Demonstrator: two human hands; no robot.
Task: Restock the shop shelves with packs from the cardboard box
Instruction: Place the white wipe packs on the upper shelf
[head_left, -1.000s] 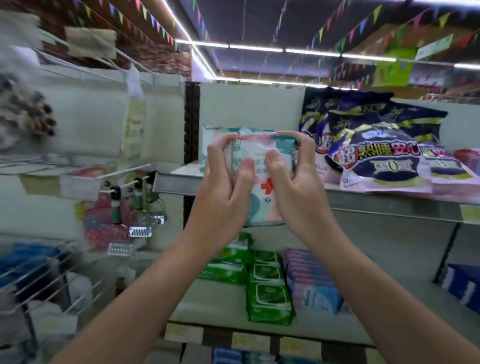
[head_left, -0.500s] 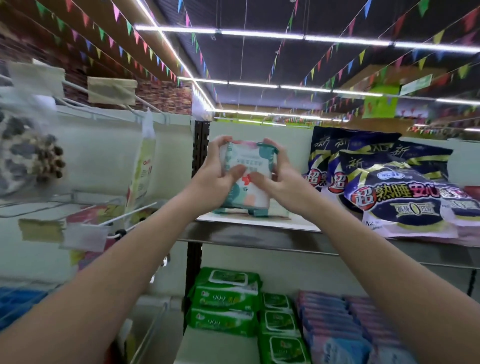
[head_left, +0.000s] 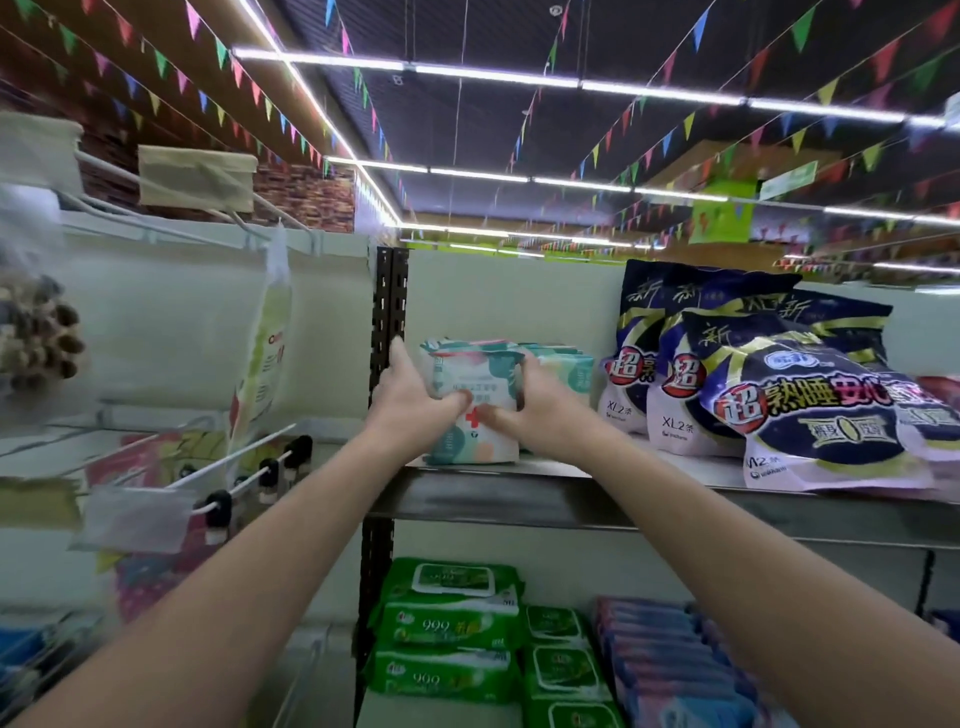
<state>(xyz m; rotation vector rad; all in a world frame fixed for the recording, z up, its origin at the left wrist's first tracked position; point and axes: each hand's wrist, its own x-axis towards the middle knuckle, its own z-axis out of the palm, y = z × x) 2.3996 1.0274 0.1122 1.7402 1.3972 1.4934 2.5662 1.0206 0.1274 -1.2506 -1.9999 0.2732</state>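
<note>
On the upper shelf (head_left: 571, 499), at its left end beside the black slotted upright (head_left: 387, 312), stands a white-and-teal pack (head_left: 475, 405) with a red cross on its front; its small print is too blurred to read. The left hand (head_left: 415, 402) grips its left side and the right hand (head_left: 530, 410) its right side, fingers wrapped behind the pack and both thumbs pressed on the front, nearly meeting just above the cross. The pack is upright with its base on the shelf. Just behind and to its right sit similar teal packs (head_left: 566, 369). Further right on the same shelf lean dark blue bags (head_left: 737, 384) with large red-and-white Chinese lettering; two bear "XL2" and the front one "M2". One shelf below lie green wipe packs (head_left: 452, 629), stacked flat and marked "999", with blue-and-pink packs (head_left: 660, 660) in a row just beside them. To the left, wire hooks (head_left: 244, 457) hold hanging goods too blurred to read. Coloured pennants (head_left: 691, 124) hang from the ceiling.
</note>
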